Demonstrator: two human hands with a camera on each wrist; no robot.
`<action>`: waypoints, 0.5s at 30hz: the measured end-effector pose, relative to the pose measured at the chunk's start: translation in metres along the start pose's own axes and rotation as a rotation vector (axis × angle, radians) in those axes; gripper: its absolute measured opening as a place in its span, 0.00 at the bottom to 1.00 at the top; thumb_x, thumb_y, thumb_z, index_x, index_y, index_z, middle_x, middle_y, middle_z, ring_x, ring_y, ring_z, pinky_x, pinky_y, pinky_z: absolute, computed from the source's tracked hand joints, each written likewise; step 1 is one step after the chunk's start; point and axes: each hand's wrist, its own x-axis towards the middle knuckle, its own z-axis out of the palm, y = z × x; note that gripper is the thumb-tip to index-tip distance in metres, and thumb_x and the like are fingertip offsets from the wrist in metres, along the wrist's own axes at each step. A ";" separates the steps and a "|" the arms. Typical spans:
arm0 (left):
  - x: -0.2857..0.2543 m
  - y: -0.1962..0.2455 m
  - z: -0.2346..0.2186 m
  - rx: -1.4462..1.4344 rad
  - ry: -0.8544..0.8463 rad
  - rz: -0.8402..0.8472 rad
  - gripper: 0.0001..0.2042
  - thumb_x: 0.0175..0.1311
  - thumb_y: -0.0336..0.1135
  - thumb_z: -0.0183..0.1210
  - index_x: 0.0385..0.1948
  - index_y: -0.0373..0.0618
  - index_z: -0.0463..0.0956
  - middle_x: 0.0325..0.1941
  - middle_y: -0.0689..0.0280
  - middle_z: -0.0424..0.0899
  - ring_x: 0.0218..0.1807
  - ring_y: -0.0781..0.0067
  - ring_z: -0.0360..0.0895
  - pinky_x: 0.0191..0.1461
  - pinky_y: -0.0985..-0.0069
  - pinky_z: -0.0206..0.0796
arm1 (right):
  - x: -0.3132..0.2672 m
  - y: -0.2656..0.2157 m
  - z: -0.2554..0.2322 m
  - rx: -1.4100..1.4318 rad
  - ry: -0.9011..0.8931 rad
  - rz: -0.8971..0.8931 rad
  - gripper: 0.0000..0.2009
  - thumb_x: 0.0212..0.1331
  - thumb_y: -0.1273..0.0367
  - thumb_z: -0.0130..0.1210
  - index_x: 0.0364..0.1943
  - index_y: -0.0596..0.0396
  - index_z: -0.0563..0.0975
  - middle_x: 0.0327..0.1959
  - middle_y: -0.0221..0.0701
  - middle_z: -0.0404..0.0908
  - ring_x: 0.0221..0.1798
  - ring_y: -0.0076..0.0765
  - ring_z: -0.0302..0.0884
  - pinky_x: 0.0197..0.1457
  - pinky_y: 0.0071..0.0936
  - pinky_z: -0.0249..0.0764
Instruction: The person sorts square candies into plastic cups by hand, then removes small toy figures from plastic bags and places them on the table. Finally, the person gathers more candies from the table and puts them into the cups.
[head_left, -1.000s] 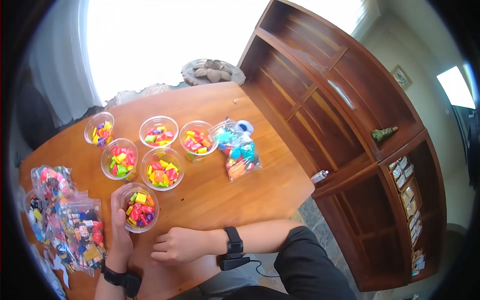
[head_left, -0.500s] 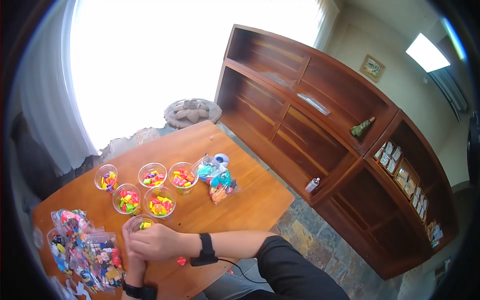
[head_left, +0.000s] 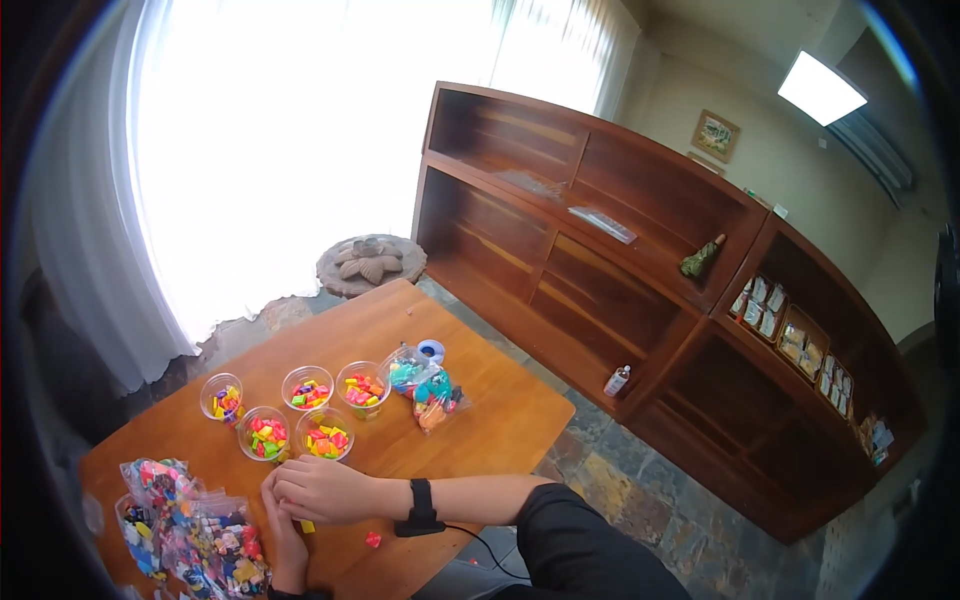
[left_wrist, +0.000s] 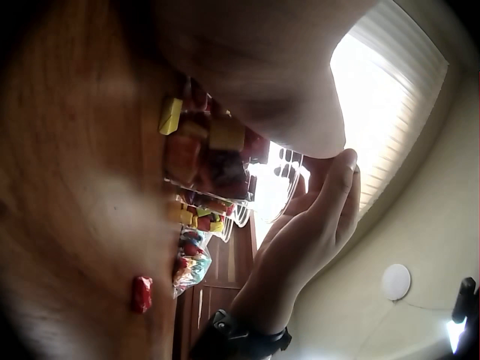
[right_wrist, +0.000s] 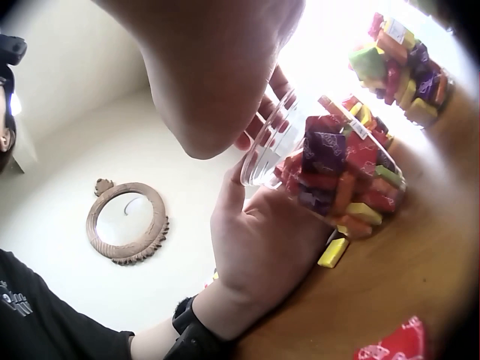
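In the right wrist view, my left hand [right_wrist: 262,251] grips a clear cup of wrapped candies [right_wrist: 341,169], its fingers round the side. My right hand [head_left: 325,490] is over that cup and hides most of it in the head view. Its fingers [left_wrist: 322,202] stretch across the rim in the left wrist view; whether they touch the rim or candies is hidden. My left hand [head_left: 285,530] lies just beside and below it in the head view. A yellow candy [right_wrist: 332,253] lies against the cup's base. A red candy [head_left: 373,540] lies apart on the table.
Several candy-filled cups [head_left: 324,440] stand beyond my hands. A bag of teal and orange items [head_left: 433,397] and a blue-white roll [head_left: 431,350] are right of them. Bags of small figures [head_left: 205,540] cover the table's left side. A wooden shelf [head_left: 600,290] stands behind.
My right hand has moved left from the bare table to over the cup, which it now covers. The head view has tilted up, so the table sits lower. A red candy on the table has come into view.
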 end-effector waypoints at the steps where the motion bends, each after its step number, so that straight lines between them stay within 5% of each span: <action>1: 0.002 0.012 0.006 -0.003 0.000 0.002 0.35 0.86 0.59 0.46 0.79 0.38 0.61 0.77 0.58 0.70 0.78 0.65 0.68 0.82 0.67 0.59 | -0.005 0.002 0.002 -0.003 -0.002 0.000 0.12 0.75 0.62 0.60 0.44 0.58 0.78 0.43 0.38 0.80 0.50 0.48 0.79 0.58 0.44 0.76; 6: 0.004 0.034 0.019 0.069 0.009 0.014 0.31 0.84 0.50 0.45 0.76 0.34 0.63 0.75 0.53 0.73 0.78 0.61 0.70 0.84 0.63 0.57 | -0.021 0.005 -0.004 -0.019 -0.064 -0.012 0.13 0.75 0.61 0.62 0.48 0.57 0.79 0.54 0.40 0.82 0.62 0.49 0.79 0.70 0.46 0.74; 15: 0.005 0.041 0.020 0.064 0.011 -0.033 0.31 0.84 0.51 0.45 0.76 0.35 0.63 0.75 0.53 0.74 0.78 0.60 0.70 0.84 0.63 0.57 | -0.031 0.004 -0.003 -0.054 -0.020 -0.070 0.19 0.71 0.62 0.66 0.58 0.57 0.79 0.66 0.42 0.81 0.71 0.50 0.77 0.80 0.50 0.67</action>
